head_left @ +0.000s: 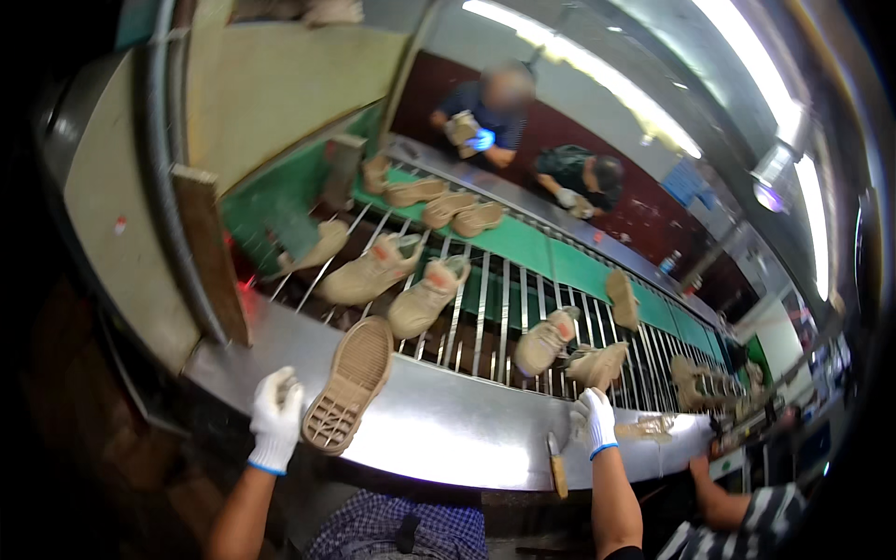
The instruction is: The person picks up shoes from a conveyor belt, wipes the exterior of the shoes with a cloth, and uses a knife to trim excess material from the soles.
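Apparently the fingers of the gloved right hand reach to the near end of a beige shoe, which lies tipped at the near edge of the barred metal rack; whether they have closed on it I cannot tell. The fingers of the gloved left hand are bent and raised, with nothing visible in them, just beside a brown sole lying tread up at the front edge of the steel table; contact between them is unclear, and anything under the sole is hidden. The step in hand looks to be getting hold of the tipped shoe, and the next move seems to call for a sure grip that avoids knocking the neighbouring shoe. Left of the right hand lies a wooden-handled tool; to its right, a crumpled tan scrap. Two more shoes rest on the bars behind the sole, and beyond runs a green belt, with two co-workers across it.
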`<state>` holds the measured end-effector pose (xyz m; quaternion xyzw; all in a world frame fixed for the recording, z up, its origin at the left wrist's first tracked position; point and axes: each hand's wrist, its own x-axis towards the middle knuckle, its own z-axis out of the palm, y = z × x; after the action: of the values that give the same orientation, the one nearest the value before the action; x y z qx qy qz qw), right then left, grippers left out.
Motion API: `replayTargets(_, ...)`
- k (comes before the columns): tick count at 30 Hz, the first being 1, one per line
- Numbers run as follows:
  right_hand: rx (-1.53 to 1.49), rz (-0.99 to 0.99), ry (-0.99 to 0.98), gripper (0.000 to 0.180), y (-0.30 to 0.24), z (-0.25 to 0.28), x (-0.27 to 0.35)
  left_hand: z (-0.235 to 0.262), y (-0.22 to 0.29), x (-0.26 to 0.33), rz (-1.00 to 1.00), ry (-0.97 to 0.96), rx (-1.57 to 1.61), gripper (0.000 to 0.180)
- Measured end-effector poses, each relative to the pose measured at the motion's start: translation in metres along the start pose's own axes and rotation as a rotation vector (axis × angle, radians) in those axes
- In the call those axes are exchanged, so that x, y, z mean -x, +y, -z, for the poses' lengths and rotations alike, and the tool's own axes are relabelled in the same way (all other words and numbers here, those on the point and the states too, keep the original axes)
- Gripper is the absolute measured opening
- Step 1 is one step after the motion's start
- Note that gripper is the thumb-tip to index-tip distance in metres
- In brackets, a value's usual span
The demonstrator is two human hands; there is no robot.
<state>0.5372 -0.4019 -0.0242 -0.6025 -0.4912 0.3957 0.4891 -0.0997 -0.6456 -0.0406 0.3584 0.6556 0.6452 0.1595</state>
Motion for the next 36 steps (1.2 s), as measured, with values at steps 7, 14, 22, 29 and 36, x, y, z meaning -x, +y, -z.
replayTargets(7, 0.306, -0.077, -0.025, 0.076, -0.049, -0.155, -0.067, -0.006, 0.03, -0.001, -0.103, 0.067, -0.325, 0.024)
replayTargets(14, 0.512, -0.211, 0.549, 0.118, -0.046, -0.214, -0.15, -0.001, 0.033, 0.0, -0.181, 0.055, -0.46, 0.015)
replayTargets(22, 0.013, 0.21, 0.251, 0.072, -0.016, -0.169, -0.131, -0.013, 0.027, -0.002, -0.188, 0.04, -0.43, 0.016)
replayTargets(29, 0.465, 0.333, -0.639, 0.045, -0.147, -0.224, 0.034, -0.003, 0.027, -0.001, -0.236, 0.067, -0.474, 0.015)
replayTargets(36, 0.254, 0.395, -0.587, 0.031, -0.113, -0.231, 0.164, 0.002, 0.011, -0.004, -0.144, -0.037, -0.353, 0.022)
